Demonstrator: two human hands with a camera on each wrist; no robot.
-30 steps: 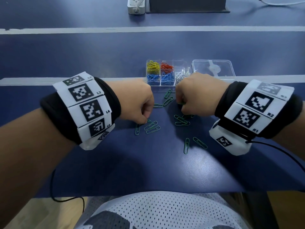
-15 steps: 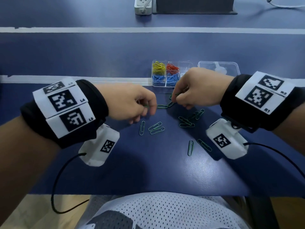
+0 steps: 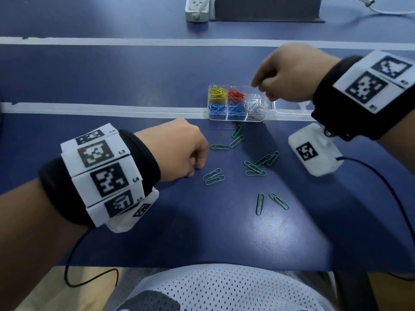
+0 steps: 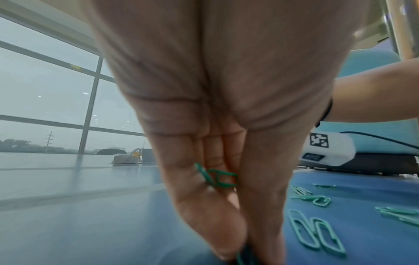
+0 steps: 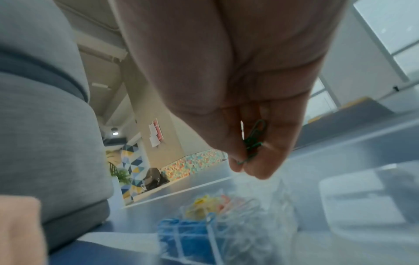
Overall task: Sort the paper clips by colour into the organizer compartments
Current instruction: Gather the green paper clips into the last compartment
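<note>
Green paper clips (image 3: 254, 169) lie loose on the blue bench (image 3: 157, 232), spread between the two hands and on the near side of them: a pair just beside the left hand (image 3: 177, 151), one by its knuckles, a tangle of several midway across, and two apart from the rest, nearer the person. That left hand is curled low over the bench with its fingertips down; the left wrist view shows green clips in hand (image 4: 217, 177) tucked against the folded fingers, and another green clip pinched at the fingertips by the bench surface. The right hand (image 3: 289, 75) is raised and curled above the far right corner of the clear organizer (image 3: 235, 118), and the right wrist view shows a small bunch of dark green clips (image 5: 254, 139) clasped between its thumb and fingers. The organizer sits on the far side of the loose clips, beyond the left hand and beneath the right. Its compartments hold yellow clips (image 3: 217, 92) at far left, red clips (image 3: 236, 95) at far middle, blue clips (image 3: 226, 108) in the two near compartments below those, and silver clips (image 3: 256, 107) at near right. What lies in the far right compartment is hidden by the right hand. A clear lid (image 3: 289, 108) rests just beside the organizer, under the right wrist.
</note>
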